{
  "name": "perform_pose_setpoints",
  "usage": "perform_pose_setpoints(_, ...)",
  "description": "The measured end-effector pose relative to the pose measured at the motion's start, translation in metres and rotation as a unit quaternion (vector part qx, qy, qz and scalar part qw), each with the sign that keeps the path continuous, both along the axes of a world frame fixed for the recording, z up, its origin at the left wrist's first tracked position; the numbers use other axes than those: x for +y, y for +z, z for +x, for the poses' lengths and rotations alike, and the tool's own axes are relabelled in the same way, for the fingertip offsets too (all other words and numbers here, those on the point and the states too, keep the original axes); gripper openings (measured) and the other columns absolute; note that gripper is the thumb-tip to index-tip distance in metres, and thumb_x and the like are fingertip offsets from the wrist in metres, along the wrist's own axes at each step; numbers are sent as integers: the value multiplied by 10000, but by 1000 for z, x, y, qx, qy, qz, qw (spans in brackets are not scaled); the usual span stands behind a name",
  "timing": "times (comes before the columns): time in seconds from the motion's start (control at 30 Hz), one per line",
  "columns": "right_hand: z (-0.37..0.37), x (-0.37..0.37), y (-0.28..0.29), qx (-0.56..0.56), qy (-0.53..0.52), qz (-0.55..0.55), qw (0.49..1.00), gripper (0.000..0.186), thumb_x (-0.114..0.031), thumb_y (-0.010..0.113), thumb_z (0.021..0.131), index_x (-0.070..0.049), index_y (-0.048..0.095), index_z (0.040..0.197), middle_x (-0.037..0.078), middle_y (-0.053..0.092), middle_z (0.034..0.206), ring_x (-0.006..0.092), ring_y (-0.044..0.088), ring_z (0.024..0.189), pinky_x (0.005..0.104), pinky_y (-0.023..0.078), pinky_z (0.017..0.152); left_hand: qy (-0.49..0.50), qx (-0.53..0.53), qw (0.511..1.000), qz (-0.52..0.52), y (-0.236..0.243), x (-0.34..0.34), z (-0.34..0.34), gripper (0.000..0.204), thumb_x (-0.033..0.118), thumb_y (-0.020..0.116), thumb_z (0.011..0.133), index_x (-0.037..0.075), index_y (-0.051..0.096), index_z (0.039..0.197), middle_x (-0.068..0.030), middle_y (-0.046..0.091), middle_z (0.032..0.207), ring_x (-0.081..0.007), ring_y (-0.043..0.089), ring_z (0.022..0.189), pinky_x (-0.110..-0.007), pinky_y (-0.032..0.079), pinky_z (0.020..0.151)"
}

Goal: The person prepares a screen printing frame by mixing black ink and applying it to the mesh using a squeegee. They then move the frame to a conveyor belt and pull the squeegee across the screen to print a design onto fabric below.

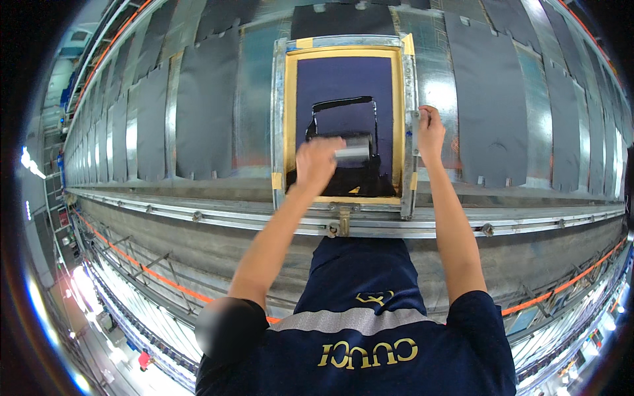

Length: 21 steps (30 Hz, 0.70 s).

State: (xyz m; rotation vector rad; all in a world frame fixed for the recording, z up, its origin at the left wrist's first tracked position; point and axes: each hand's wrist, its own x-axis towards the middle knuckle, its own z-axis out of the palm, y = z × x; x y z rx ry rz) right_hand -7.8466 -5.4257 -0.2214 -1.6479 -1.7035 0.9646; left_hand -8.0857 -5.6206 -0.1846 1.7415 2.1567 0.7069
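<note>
A screen-printing frame (278, 119) with metal outer bars and yellow-taped inner edges lies on the long table in front of me. Its dark purple mesh (343, 78) carries glossy black ink (360, 181) at the near end, and a black ink outline runs higher up. My left hand (316, 162) is closed round a squeegee (354, 150) with a shiny silver-grey face, which rests over the inked part of the mesh. At the right bar of the frame, my right hand (430, 135) has its fingers curled against the metal edge.
Dark grey fabric panels (209, 109) lie in a row along the table on both sides of the frame. A metal rail (251, 218) with bolts runs along the near table edge, between my body and the frame. Orange lines border the aisles.
</note>
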Motion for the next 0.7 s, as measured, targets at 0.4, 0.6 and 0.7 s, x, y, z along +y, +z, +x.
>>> perform_pose_setpoints(0.4, -1, 1, 5, 21, -2, -32, 999, 211, -214, 550, 1101, -68, 677, 1183, 131, 595, 675, 222, 498, 563, 416, 426, 581, -18, 92, 996, -15, -9, 26, 0, 344, 9, 704, 792, 203, 817, 1053, 14, 790, 1097, -252, 694, 944, -429, 524, 836)
perform_pose_setpoints(0.6, -1, 1, 8, 1, -5, -14, 1000, 205, -213, 543, 1106, -69, 676, 1167, 126, 582, 654, 221, 475, 542, 425, 404, 563, -6, 42, 999, 28, -9, -2, 6, 331, -5, 725, 785, 192, 822, 1032, 4, 799, 1112, -236, 718, 1002, -417, 546, 861)
perform_pose_setpoints(0.7, -2, 1, 3, 1, 10, 10, 1000, 199, -210, 543, 1106, -69, 672, 1160, 131, 597, 670, 231, 498, 543, 426, 410, 567, 45, -1, 998, 37, -7, 61, -27, 212, 98, 731, 854, 176, 836, 1021, -52, 801, 1076, -294, 738, 989, -436, 578, 898)
